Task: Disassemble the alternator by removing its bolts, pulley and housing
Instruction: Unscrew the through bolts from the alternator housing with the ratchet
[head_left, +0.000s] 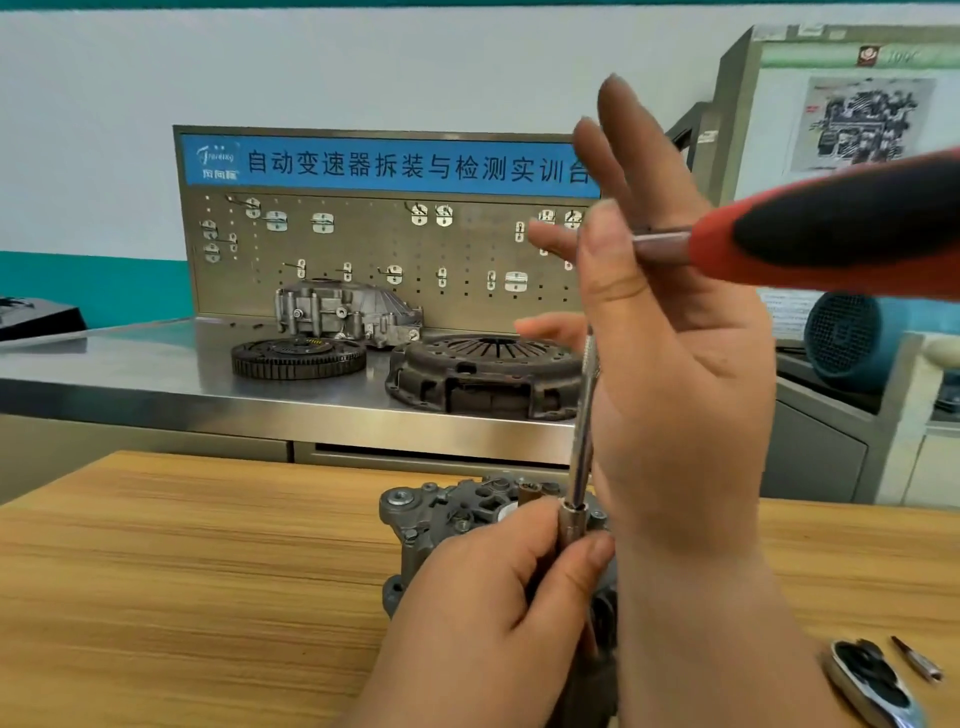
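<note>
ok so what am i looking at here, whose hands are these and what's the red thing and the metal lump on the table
There is no machine here: this single picture comes from a camera worn on a person's head, looking down at their two bare hands. On the wooden table sits the alternator, a grey metal car part. The left hand grips a socket on a long steel extension bar above it. The right hand, fingers spread straight, has the tool's red and black handle resting by its thumb. At the lower right lie a ratchet head and a small metal bit. Behind, a steel bench carries a clutch cover and a toothed flywheel.
</note>
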